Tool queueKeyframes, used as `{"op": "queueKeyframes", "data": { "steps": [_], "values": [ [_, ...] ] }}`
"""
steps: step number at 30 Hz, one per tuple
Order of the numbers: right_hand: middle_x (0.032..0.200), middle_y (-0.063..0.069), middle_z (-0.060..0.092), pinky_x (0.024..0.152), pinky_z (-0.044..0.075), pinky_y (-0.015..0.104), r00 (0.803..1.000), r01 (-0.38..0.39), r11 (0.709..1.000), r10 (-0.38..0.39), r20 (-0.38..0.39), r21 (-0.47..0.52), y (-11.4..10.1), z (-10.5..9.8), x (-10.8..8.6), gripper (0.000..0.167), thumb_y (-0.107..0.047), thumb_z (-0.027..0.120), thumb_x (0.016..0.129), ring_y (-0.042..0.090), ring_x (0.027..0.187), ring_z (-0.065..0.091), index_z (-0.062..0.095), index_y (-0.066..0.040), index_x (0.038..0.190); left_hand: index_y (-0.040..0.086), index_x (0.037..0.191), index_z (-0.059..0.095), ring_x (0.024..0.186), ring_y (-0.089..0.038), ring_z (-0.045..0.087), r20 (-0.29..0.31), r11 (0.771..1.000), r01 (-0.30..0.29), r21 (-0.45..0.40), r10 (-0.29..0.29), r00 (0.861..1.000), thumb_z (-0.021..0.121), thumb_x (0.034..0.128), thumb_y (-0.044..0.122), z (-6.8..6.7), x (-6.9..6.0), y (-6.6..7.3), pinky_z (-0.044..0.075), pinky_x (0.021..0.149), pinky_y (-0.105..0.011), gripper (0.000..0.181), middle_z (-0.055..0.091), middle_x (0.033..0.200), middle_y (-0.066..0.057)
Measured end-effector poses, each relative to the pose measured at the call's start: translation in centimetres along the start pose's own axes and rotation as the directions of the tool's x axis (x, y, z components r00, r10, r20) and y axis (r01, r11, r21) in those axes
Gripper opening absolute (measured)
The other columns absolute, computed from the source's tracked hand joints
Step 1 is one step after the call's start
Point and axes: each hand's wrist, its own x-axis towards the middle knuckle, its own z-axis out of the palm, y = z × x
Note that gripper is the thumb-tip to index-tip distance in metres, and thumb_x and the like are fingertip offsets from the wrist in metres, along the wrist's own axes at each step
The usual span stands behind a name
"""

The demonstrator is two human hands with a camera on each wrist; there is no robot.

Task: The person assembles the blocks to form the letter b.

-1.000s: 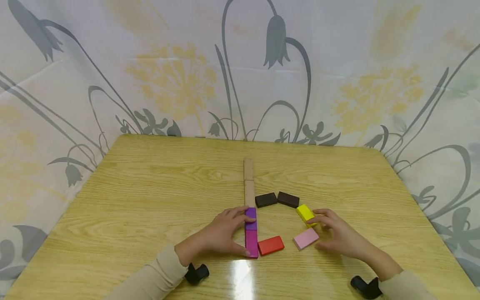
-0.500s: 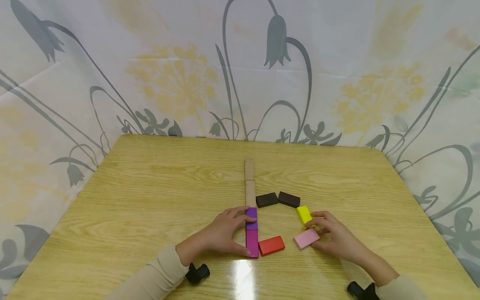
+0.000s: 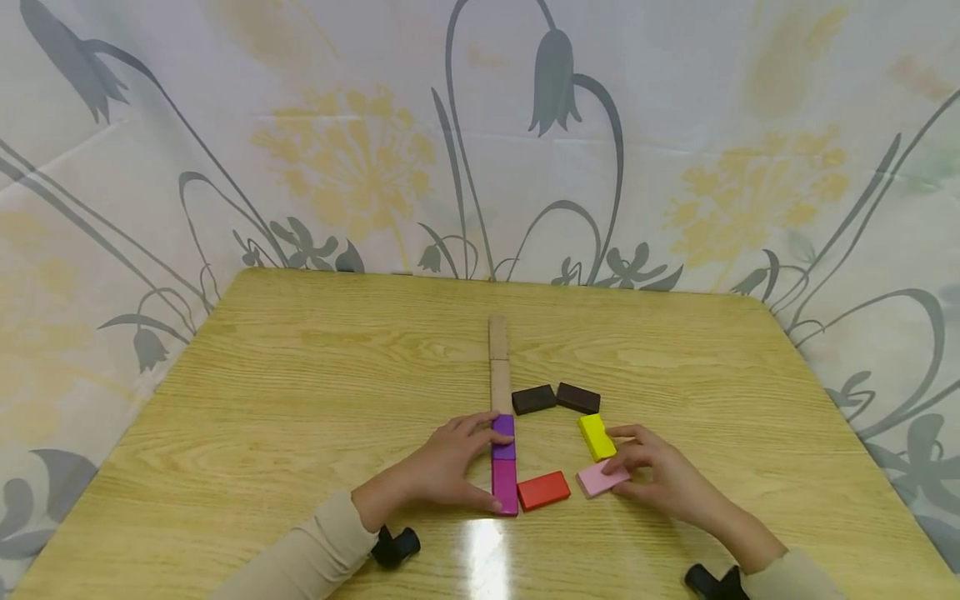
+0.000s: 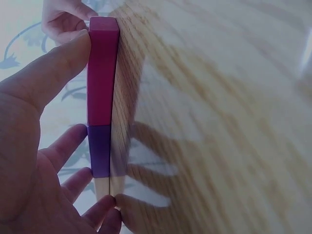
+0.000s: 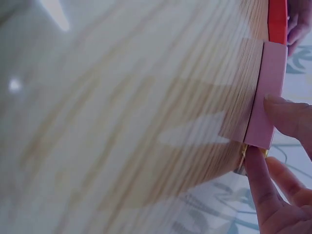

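My left hand [image 3: 448,467] rests at the row's left side, thumb touching the magenta block [image 3: 505,492] and fingertips on the purple block [image 3: 504,427]. In the left wrist view these fingers lie spread and fairly straight along the blocks. My right hand [image 3: 663,475] pinches the pink block [image 3: 596,478], thumb on its near side and a finger at its right end. Its index fingertip touches the yellow block [image 3: 594,433]. The right wrist view shows the thumb on the pink block's face [image 5: 268,87]. A red block [image 3: 544,491] lies between the magenta and pink blocks.
Two plain wooden blocks [image 3: 498,367] extend the row away from me. Two dark blocks [image 3: 533,399] form the far part of a curve, right of the row. Everything lies flat on the wood-grain table [image 3: 315,375], with a flower-patterned curtain [image 3: 360,167] behind.
My right hand has moved left, and the yellow and pink blocks have shifted left with it, the yellow also turning slightly. The left hand has stayed in place.
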Motion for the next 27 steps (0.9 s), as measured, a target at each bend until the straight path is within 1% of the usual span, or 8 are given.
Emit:
{"op": "queueKeyframes", "data": {
  "steps": [7, 11, 15, 18, 21, 23, 24, 27],
  "values": [
    [0.123, 0.017, 0.05, 0.081, 0.049, 0.037, 0.998, -0.043, 0.999, 0.042, 0.042, 0.028, -0.7, 0.1, 0.1, 0.025, -0.005, 0.078, 0.073, 0.038, 0.107, 0.051, 0.071, -0.022, 0.09, 0.021, 0.139, 0.044, 0.135, -0.032, 0.021, -0.008, 1.0, -0.007, 0.001, 0.007, 1.0, 0.075, 0.0716, 0.052, 0.0, -0.1, 0.0, 0.02, 0.106, -0.052, 0.08, 0.02, 0.152, -0.005],
    [0.123, 0.018, 0.05, 0.08, 0.05, 0.035, 0.998, -0.045, 0.999, 0.043, 0.05, 0.028, -1.0, 0.2, 0.2, 0.023, -0.006, 0.077, 0.074, 0.037, 0.106, 0.052, 0.071, -0.019, 0.093, 0.021, 0.139, 0.044, 0.135, -0.032, 0.021, -0.009, 1.0, -0.011, -0.001, 0.011, 1.0, 0.075, 0.0717, 0.051, 0.0, -0.1, 0.1, 0.02, 0.106, -0.052, 0.08, 0.02, 0.152, -0.005],
    [0.123, 0.021, 0.048, 0.076, 0.052, 0.03, 0.996, -0.073, 0.993, 0.067, 0.064, 0.095, -1.1, 0.1, 0.5, 0.024, -0.005, 0.074, 0.078, 0.033, 0.099, 0.058, 0.069, -0.008, 0.101, 0.021, 0.139, 0.043, 0.135, -0.032, 0.021, -0.008, 1.0, -0.012, -0.004, 0.012, 1.0, 0.075, 0.072, 0.051, 0.0, -0.1, 0.0, 0.02, 0.107, -0.052, 0.08, 0.02, 0.152, -0.005],
    [0.117, 0.019, 0.052, 0.072, 0.053, 0.028, 0.994, -0.106, 0.985, 0.102, 0.04, 0.134, -1.1, -0.1, 1.0, 0.023, -0.001, 0.069, 0.081, 0.03, 0.093, 0.061, 0.066, -0.003, 0.103, 0.021, 0.139, 0.043, 0.135, -0.032, 0.021, -0.008, 1.0, -0.01, -0.002, 0.01, 1.0, 0.075, 0.0718, 0.052, 0.0, -0.1, 0.0, 0.02, 0.106, -0.052, 0.08, 0.02, 0.152, -0.005],
    [0.107, 0.011, 0.058, 0.072, 0.053, 0.027, 0.991, -0.135, 0.984, 0.134, 0.015, 0.117, -1.0, -0.1, 1.6, 0.021, 0.002, 0.065, 0.083, 0.026, 0.092, 0.058, 0.067, -0.004, 0.103, 0.022, 0.139, 0.043, 0.135, -0.032, 0.02, -0.003, 1.0, -0.007, -0.007, 0.007, 1.0, 0.074, 0.0718, 0.052, 0.0, -0.1, -0.1, 0.019, 0.106, -0.053, 0.081, 0.019, 0.152, -0.004],
    [0.104, 0.006, 0.057, 0.071, 0.052, 0.026, 0.99, -0.143, 0.985, 0.14, 0.029, 0.1, -1.1, 0.0, 2.1, 0.022, 0.002, 0.063, 0.085, 0.022, 0.09, 0.057, 0.067, -0.004, 0.105, 0.022, 0.14, 0.042, 0.135, -0.032, 0.02, -0.002, 1.0, -0.007, -0.007, 0.007, 1.0, 0.074, 0.0716, 0.054, 0.1, -0.1, -0.2, 0.019, 0.107, -0.052, 0.081, 0.019, 0.152, -0.004],
    [0.104, 0.005, 0.055, 0.069, 0.051, 0.025, 0.988, -0.152, 0.984, 0.149, 0.04, 0.094, -1.1, 0.0, 2.3, 0.022, 0.001, 0.062, 0.086, 0.02, 0.087, 0.056, 0.067, -0.004, 0.107, 0.022, 0.14, 0.042, 0.136, -0.031, 0.02, -0.002, 1.0, -0.007, -0.006, 0.007, 1.0, 0.074, 0.0716, 0.054, 0.1, -0.1, -0.2, 0.019, 0.107, -0.052, 0.081, 0.019, 0.152, -0.004],
    [0.105, 0.007, 0.05, 0.062, 0.046, 0.023, 0.982, -0.183, 0.98, 0.18, 0.055, 0.073, -1.3, 0.1, 2.7, 0.021, -0.003, 0.061, 0.088, 0.016, 0.08, 0.052, 0.067, -0.002, 0.109, 0.023, 0.14, 0.042, 0.136, -0.03, 0.02, -0.004, 1.0, -0.006, -0.012, 0.006, 1.0, 0.074, 0.0714, 0.054, 0.2, 0.0, -0.2, 0.019, 0.107, -0.051, 0.081, 0.019, 0.153, -0.003]
  ]
}}
